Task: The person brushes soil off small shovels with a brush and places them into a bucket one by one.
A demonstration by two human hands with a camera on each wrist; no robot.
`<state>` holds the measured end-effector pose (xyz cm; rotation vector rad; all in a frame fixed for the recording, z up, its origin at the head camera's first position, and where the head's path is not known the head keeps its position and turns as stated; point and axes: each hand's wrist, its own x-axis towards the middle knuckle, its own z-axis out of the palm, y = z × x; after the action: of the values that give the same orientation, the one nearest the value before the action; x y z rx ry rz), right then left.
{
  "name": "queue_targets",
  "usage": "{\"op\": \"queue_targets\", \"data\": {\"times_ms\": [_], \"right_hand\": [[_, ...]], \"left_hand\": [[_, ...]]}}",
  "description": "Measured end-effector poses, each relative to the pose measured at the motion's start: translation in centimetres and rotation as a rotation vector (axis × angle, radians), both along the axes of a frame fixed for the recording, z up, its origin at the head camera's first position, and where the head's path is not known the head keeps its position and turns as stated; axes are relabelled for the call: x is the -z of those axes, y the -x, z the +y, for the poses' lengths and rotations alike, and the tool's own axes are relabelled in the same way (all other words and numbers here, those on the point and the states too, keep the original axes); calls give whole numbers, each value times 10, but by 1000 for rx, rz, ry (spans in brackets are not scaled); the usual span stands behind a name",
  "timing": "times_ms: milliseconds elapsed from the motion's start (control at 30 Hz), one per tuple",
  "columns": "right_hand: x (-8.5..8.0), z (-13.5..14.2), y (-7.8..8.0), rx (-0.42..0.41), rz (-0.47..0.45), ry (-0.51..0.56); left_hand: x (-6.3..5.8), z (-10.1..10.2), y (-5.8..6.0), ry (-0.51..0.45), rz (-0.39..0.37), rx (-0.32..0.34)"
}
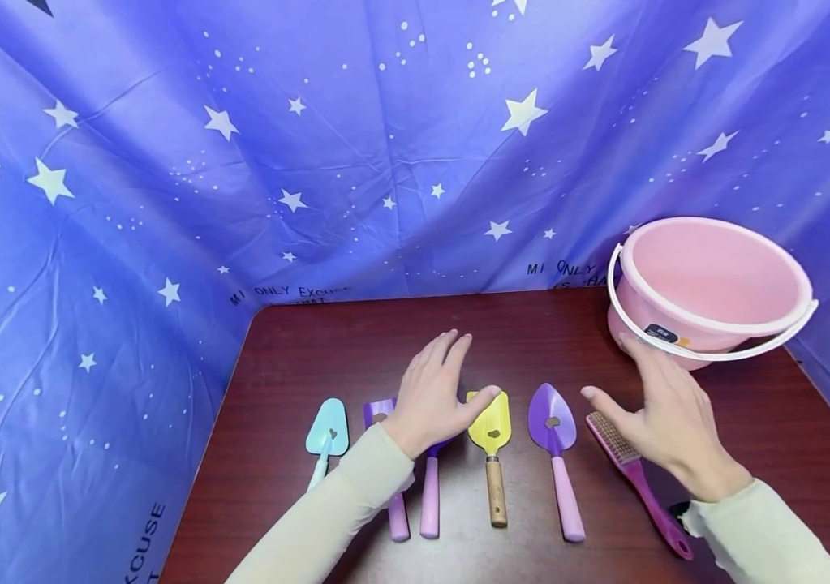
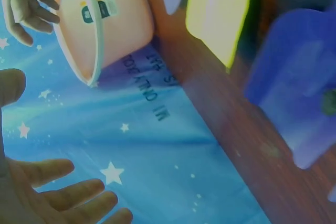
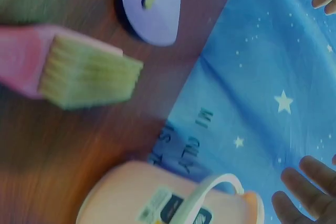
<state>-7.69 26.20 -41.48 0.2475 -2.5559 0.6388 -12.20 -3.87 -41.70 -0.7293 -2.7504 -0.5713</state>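
Observation:
My left hand [image 1: 438, 395] hovers with fingers extended and thumb spread, partly hiding two purple garden trowels with pink handles [image 1: 430, 499]. Beside its thumb lies a yellow hand shovel [image 1: 491, 414] with a wooden handle. Over the bristle end of a magenta-handled brush [image 1: 648, 491] is my right hand [image 1: 677, 414], fingers spread and holding nothing. Between the hands rests a pointed purple trowel [image 1: 552, 410] with a pink handle. At the row's left end is a light blue trowel [image 1: 328, 422], its handle partly covered by my left sleeve.
A pink bucket [image 1: 641, 307] with a white handle [image 1: 743, 354] stands at the table's back right, beyond my right hand. Blue star-printed cloth [image 1: 385, 146] hangs behind and beside the dark red wooden table [image 1: 298, 349].

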Motion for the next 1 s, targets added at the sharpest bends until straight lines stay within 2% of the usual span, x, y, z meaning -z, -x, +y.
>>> {"op": "queue_targets", "data": {"times_ms": [200,667,1000], "right_hand": [[-9,18,-1,25,62,-11],[-32,56,-1,79,131,-32],[-45,74,-2,134,157,-15]], "left_hand": [[-8,21,6,-4,4,47],[-30,75,17,17,37,145],[-43,104,22,35,42,154]]}}
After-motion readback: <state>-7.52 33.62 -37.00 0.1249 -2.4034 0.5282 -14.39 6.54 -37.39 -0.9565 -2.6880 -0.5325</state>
